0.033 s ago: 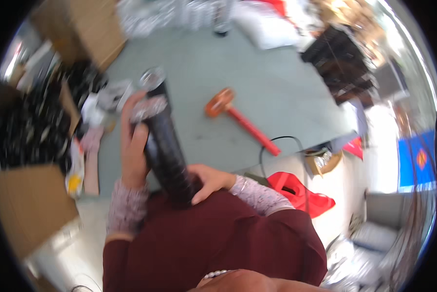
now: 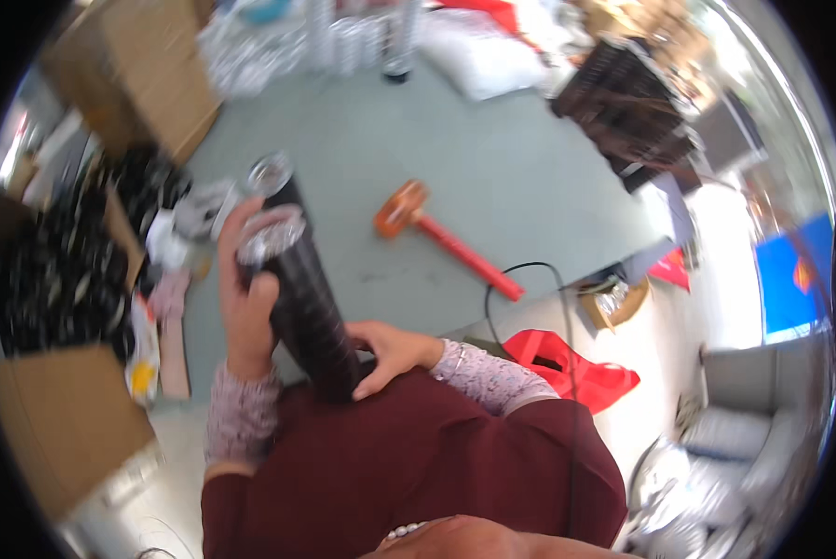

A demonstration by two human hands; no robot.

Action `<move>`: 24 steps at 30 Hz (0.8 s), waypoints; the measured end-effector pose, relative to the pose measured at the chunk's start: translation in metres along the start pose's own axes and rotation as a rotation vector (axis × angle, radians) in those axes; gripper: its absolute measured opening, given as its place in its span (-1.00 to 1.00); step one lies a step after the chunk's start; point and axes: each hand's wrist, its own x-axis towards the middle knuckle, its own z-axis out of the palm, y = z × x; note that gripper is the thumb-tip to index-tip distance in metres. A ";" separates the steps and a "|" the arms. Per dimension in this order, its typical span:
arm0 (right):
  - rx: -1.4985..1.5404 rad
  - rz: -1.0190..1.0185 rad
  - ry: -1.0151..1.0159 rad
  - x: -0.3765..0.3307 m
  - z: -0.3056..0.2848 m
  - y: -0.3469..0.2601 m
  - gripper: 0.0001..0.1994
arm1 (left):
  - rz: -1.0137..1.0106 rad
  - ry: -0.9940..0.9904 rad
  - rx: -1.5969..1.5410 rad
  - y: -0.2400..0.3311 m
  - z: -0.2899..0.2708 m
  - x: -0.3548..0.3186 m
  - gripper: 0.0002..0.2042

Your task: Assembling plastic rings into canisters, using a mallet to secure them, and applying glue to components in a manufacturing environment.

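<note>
A long black cylinder (image 2: 311,312) with a shiny, clear-looking far end slants across the table's near edge toward my body. My left hand (image 2: 247,312) is wrapped round its far part, thumb on the near side. At its near end, my right hand (image 2: 394,352) grips the bottom with thumb and fingers. Just beyond the left fingers is a second black cylinder (image 2: 273,175) with a similar shiny top, partly hidden. A mallet (image 2: 450,240) with an orange head and red handle lies on the grey-green table (image 2: 492,140) to the right.
Cardboard boxes (image 2: 148,84) and a heap of black pieces (image 2: 59,270) line the left. Clear-wrapped items (image 2: 259,56) and a white bag (image 2: 483,65) sit at the back. Black stacked items (image 2: 632,112) are at the far right. Below the right edge lies a red bag (image 2: 567,368) near a dark cable (image 2: 492,307).
My view has shifted slightly, so the table and mallet appear a little further left and lower. Both hands keep hold of the black cylinder, whose far end sits a little lower in view.
</note>
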 end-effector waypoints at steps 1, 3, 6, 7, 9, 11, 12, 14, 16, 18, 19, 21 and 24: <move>-0.045 -0.034 0.042 0.002 -0.010 -0.007 -0.09 | 0.031 -0.059 -0.024 0.006 0.010 0.003 -0.26; -0.548 -0.127 0.221 0.004 -0.025 -0.024 -0.08 | 0.115 -0.060 0.070 0.018 0.028 0.014 -0.13; -0.993 -0.331 0.539 -0.006 -0.071 -0.038 -0.12 | 0.205 -0.200 0.208 0.010 0.062 0.040 -0.15; -1.091 -0.398 0.605 -0.010 -0.092 -0.040 -0.13 | 0.224 -0.222 0.206 0.003 0.076 0.050 -0.15; -0.924 -0.372 0.770 -0.024 -0.121 -0.053 -0.18 | 0.229 -0.282 0.266 -0.021 0.106 0.075 -0.19; -1.079 -0.302 0.851 -0.051 -0.157 -0.054 -0.24 | 0.255 -0.315 0.311 -0.049 0.134 0.102 -0.21; -1.081 -0.236 0.980 -0.062 -0.176 -0.053 -0.24 | 0.266 -0.334 0.356 -0.065 0.148 0.114 -0.23; -1.086 -0.181 1.103 -0.082 -0.211 -0.051 -0.24 | 0.232 -0.348 0.375 -0.101 0.172 0.135 -0.23; -1.117 0.011 1.237 -0.101 -0.243 -0.045 -0.14 | 0.194 -0.366 0.392 -0.137 0.191 0.151 -0.24; -1.043 -0.007 1.270 -0.122 -0.276 -0.022 -0.15 | 0.140 -0.446 0.436 -0.169 0.210 0.163 -0.23; -0.962 -0.018 1.296 -0.130 -0.291 -0.014 -0.16 | 0.148 -0.457 0.430 -0.174 0.222 0.171 -0.23; -0.911 -0.030 1.316 -0.129 -0.299 -0.013 -0.19 | 0.211 -0.467 0.520 -0.181 0.236 0.176 -0.21; -0.741 -0.171 1.470 -0.086 -0.287 -0.046 -0.35 | 0.178 -0.407 0.586 -0.183 0.223 0.191 -0.17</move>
